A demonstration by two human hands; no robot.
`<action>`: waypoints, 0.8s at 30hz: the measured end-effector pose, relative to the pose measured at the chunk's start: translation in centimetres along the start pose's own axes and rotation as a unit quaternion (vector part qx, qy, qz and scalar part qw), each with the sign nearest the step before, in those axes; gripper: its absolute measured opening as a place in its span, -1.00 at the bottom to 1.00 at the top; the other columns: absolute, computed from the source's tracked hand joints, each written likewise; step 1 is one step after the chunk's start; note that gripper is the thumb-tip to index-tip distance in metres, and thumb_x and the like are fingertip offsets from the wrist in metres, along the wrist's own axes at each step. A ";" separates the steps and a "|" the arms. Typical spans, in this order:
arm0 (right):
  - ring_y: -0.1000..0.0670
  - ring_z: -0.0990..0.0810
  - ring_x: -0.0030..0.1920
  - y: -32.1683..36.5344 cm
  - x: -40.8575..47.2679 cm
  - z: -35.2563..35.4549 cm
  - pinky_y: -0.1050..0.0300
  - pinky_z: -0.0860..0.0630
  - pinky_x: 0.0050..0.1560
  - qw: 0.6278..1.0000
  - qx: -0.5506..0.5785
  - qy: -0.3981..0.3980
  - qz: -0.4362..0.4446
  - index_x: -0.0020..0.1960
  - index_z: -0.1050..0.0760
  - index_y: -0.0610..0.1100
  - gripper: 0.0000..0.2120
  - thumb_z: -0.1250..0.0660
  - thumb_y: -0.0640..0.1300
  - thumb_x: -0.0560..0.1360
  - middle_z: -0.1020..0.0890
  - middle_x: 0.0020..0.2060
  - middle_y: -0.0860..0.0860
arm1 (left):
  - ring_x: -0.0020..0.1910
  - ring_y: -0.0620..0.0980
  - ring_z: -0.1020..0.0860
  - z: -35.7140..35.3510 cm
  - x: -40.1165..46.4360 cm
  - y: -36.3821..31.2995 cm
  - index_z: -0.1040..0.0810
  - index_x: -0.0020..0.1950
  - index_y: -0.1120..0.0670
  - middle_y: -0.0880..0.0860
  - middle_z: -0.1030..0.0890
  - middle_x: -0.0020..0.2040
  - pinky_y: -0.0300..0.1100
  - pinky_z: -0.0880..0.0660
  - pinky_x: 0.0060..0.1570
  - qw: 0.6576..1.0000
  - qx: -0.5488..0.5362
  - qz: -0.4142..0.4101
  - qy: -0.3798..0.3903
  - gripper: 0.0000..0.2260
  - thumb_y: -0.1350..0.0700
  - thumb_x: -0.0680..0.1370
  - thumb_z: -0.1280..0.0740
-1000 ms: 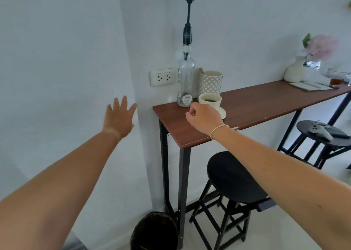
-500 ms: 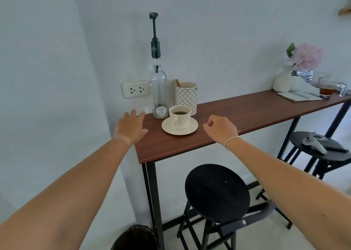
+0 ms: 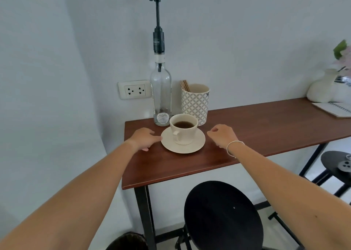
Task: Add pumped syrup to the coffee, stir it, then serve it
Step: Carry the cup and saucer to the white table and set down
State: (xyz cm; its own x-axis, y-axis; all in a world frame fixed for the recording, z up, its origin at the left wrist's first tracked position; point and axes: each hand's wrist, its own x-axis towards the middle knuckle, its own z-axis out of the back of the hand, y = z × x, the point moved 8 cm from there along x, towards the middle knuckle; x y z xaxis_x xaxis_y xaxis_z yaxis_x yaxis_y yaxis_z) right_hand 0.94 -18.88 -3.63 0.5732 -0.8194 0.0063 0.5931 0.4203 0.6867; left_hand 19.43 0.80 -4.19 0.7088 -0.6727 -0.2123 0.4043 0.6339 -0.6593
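A cream cup of dark coffee stands on a cream saucer near the left end of a brown table. Behind it stands a clear glass syrup bottle with a tall black pump, its plunger raised. A patterned holder with wooden stir sticks sits to the bottle's right. My left hand rests on the table with fingertips at the saucer's left rim. My right hand hovers just right of the saucer, fingers loosely curled, holding nothing.
A black round stool stands under the table's front edge, a second stool at right. A white vase and a notebook sit at the table's far right. A wall socket is left of the bottle, a dark bin below.
The view has closed in on the table. My left hand came from the wall onto the table beside the saucer. My right hand shifted from in front of the cup to the saucer's right.
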 end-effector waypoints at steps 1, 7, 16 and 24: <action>-0.07 -0.52 -0.16 0.0 0.8 -0.6 -0.01 -0.57 0.02 1.000 0.011 0.016 -0.001 0.06 -0.56 -0.22 -0.75 -0.26 -0.11 0.48 -0.57 -0.19 -0.06 | 0.00 0.04 -0.53 -0.3 0.1 0.1 -0.34 0.45 0.19 0.08 -0.47 0.13 -0.22 -0.54 -0.15 1.000 -0.017 0.014 0.009 -0.46 0.00 0.54 -0.32; 0.00 -0.46 -0.39 0.9 5.4 -2.6 0.23 -0.47 -0.43 0.994 0.064 0.086 0.032 -0.09 -0.55 -0.25 -0.80 -0.28 -0.10 0.48 -0.50 -0.39 -0.06 | -0.06 -0.04 -0.49 -1.1 -0.1 0.2 -0.45 0.39 0.15 0.07 -0.50 0.20 -0.36 -0.47 -0.24 0.997 -0.053 0.053 0.019 -0.55 0.00 0.54 -0.31; 0.04 -0.46 -0.45 2.1 7.7 -4.4 0.31 -0.38 -0.51 0.968 0.076 0.200 0.127 -0.16 -0.56 -0.22 -0.82 -0.29 -0.12 0.48 -0.51 -0.41 -0.06 | -0.12 -0.13 -0.52 -3.0 -2.4 0.7 -0.53 0.29 0.18 0.04 -0.56 0.06 -0.37 -0.51 -0.15 0.972 -0.161 0.135 -0.101 -0.61 0.04 0.52 -0.36; -0.01 -0.53 -0.39 1.9 7.7 -5.2 0.01 -0.60 -0.03 0.940 0.129 0.294 0.119 0.11 -0.57 -0.36 -0.70 -0.32 -0.19 0.47 -0.56 -0.28 -0.09 | -0.08 -0.04 -0.61 -6.2 -4.5 -1.4 -0.48 0.33 0.23 0.16 -0.58 0.22 -0.32 -0.61 -0.17 0.936 -0.261 0.201 -0.126 -0.58 0.17 0.49 -0.41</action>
State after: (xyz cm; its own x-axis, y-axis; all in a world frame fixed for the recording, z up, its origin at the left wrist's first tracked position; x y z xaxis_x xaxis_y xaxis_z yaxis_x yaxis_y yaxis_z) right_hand 9.46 -22.32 -6.05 0.9306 -0.3252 -0.1679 0.2949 0.3948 0.8701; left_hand 12.07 0.60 -6.83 0.8836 -0.2662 -0.3852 -0.2156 0.4989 -0.8394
